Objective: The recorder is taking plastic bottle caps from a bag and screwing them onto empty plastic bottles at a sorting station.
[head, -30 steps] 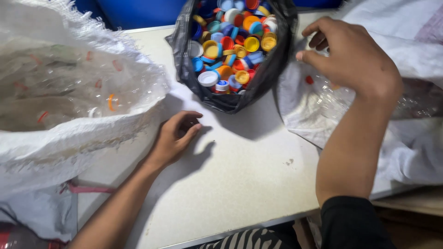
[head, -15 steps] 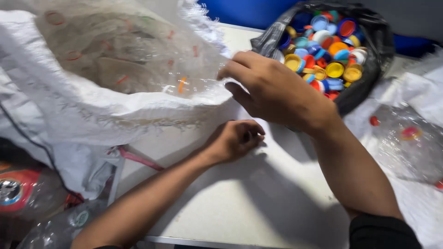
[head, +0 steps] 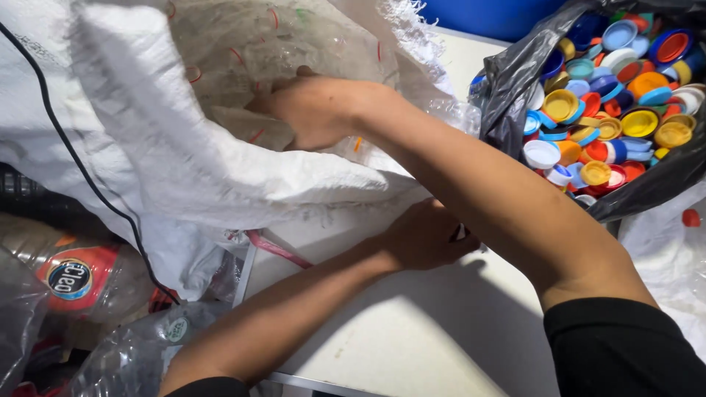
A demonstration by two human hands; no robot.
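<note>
My right hand (head: 316, 110) reaches inside a big white woven sack (head: 169, 154) full of crushed clear plastic bottles (head: 243, 51). Its fingers are buried among the bottles, so I cannot see what they hold. My left hand (head: 426, 235) rests on the white table (head: 412, 331) under the right forearm, fingers curled, close to the sack's lower edge. A black plastic bag (head: 515, 81) packed with several coloured bottle caps (head: 603, 117) stands at the upper right, beside the right arm.
Crushed bottles, one with a red label (head: 73, 276), lie in clear bags at the lower left beyond the table edge. A black cable (head: 95, 184) runs across the sack. White sacking with a red cap (head: 690, 217) lies at the right. A blue container (head: 500, 15) stands behind.
My right hand has moved left from the cap bag, across the table and into the white sack. The view has swung left. The left hand has stayed curled on the table.
</note>
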